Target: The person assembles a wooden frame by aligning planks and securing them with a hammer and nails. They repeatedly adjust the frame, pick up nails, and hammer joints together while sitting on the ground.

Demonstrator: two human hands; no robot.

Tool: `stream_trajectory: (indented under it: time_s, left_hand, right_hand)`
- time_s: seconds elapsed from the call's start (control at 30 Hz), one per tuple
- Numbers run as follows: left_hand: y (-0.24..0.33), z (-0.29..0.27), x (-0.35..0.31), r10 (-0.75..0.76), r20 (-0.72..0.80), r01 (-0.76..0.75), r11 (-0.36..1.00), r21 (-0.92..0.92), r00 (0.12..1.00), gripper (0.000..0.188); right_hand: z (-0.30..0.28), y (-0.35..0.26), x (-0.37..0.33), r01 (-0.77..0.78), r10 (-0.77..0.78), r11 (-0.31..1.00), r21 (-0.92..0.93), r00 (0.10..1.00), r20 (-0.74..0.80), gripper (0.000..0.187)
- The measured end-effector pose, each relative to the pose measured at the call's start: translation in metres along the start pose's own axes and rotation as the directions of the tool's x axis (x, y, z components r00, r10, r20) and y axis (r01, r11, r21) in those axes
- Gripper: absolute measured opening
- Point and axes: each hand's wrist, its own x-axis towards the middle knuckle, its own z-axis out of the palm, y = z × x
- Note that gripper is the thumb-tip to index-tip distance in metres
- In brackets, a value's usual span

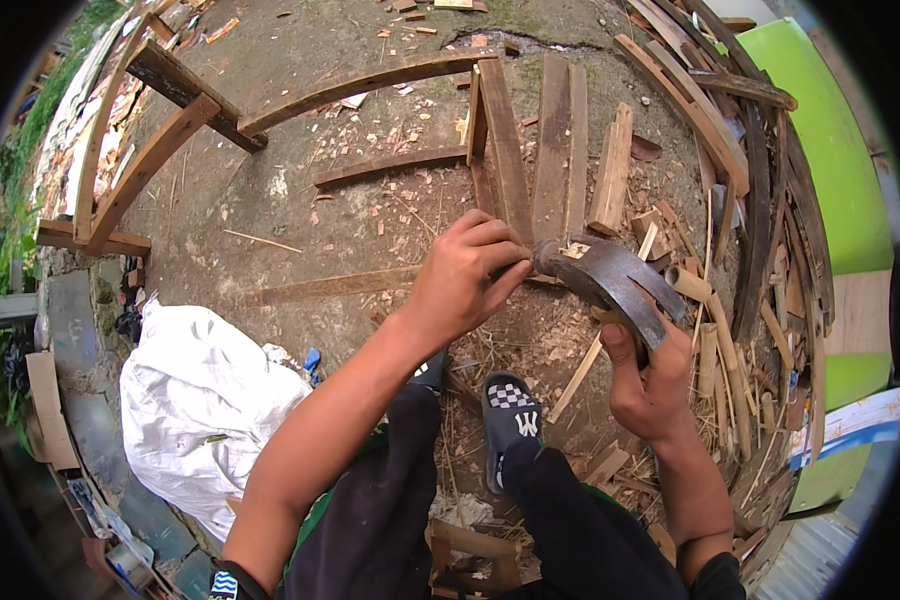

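Note:
My right hand (654, 388) is wrapped round the handle of a claw hammer (610, 277), its dark metal head held up and its split claw toward me. The striking face is right beside the fingertips of my left hand (467, 272). Those fingers are pinched together, and what they hold, if anything, is too small to make out. Beyond my left hand is a wooden frame with an upright-looking board (505, 150) and a long rail (365, 90). A lower strip of wood (330, 287) passes behind my left wrist.
Loose planks (552, 150) and a short block (611, 170) lie just past the hammer. Heaped timber (760, 220) and bamboo pieces (725, 340) line the right side, by a green panel (820, 150). A white sack (205, 400) sits at left. Wood chips litter the ground.

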Motion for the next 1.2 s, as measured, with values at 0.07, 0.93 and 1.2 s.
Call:
stream_trajectory:
  time_s: [0.07,0.93,1.2]
  left_hand:
    - [0.000,0.000,0.000,-0.008,0.004,0.008,1.000,-0.001,1.000,0.011]
    - [0.003,0.005,-0.001,-0.080,0.002,0.080,0.996,-0.050,0.997,0.007]
    - [0.005,0.002,-0.001,-0.089,0.034,0.090,0.996,-0.019,0.995,0.011]
  right_hand:
    - [0.002,-0.001,0.002,0.013,-0.013,1.000,0.009,0.999,-0.042,0.033]
    - [-0.004,-0.015,0.021,0.265,-0.268,0.956,-0.125,0.963,-0.015,0.059]
    - [-0.003,-0.011,0.024,0.290,-0.292,0.949,-0.126,0.957,0.006,0.064]
